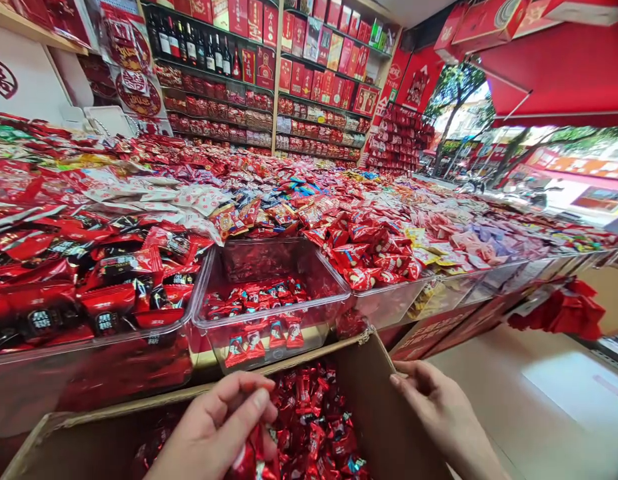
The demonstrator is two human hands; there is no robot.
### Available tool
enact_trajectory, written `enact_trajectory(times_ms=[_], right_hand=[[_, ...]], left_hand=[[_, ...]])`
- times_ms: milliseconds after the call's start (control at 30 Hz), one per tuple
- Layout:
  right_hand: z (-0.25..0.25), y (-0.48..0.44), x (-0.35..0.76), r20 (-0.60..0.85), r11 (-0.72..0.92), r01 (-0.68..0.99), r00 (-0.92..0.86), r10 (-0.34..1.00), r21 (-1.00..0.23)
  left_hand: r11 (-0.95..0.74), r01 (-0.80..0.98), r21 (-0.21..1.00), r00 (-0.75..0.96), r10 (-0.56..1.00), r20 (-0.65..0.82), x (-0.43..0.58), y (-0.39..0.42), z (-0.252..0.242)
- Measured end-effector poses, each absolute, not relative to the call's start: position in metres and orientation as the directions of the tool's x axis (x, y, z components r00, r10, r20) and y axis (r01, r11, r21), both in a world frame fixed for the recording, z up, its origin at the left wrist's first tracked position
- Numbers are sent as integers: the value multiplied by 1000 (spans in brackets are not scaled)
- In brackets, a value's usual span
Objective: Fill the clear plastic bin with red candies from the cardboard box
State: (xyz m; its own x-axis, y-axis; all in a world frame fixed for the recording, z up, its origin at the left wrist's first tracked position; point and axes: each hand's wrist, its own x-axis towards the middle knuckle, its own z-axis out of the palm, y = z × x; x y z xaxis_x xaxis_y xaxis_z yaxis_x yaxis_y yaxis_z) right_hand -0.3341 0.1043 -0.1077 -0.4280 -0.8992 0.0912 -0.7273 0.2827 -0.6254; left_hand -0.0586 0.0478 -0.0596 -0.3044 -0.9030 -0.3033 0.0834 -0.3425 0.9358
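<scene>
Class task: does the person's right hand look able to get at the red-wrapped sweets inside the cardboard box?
Probably yes. The right hand sits just beyond the box's raised cardboard wall, close to the red-wrapped sweets. Only that wall lies between, and the hand looks able to pass over it.

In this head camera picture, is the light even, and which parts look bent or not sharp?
In the head view, the wide lens bends the shelves near the edges; the street outside is very bright and washed out; the clear plastic bin shows soft glare; the left hand looks slightly blurred.
</scene>
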Motion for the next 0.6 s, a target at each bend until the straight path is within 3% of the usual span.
enact_trajectory(times_ms=[67,167,233,300,367,500,600], right_hand=[[-98,108,-322,214,206,-769,-406,-888,-605],[-75,108,-288,275,-92,-765,-115,-955,-637],[-62,101,-261,231,-252,-623,117,-966,-740],[-56,93,-237,200,-293,-450,244,-949,-843],[-56,85,-221,245,-341,-340,294,-924,-876],[-62,76,-213,412,-508,-277,338,-846,-816],[-60,73,-218,354,-414,-240,258,-899,-878]], left_hand=[[-441,202,874,-293,-879,-376,-59,45,-55],[-531,279,800,-254,-844,-472,-60,43,-47],[-557,284,780,-234,-829,-507,-61,45,-43],[-576,283,767,-224,-817,-532,-62,47,-40],[-595,294,748,-220,-803,-553,-64,50,-38],[-615,302,728,-231,-788,-570,-64,52,-40],[-605,299,738,-248,-796,-552,-61,49,-43]])
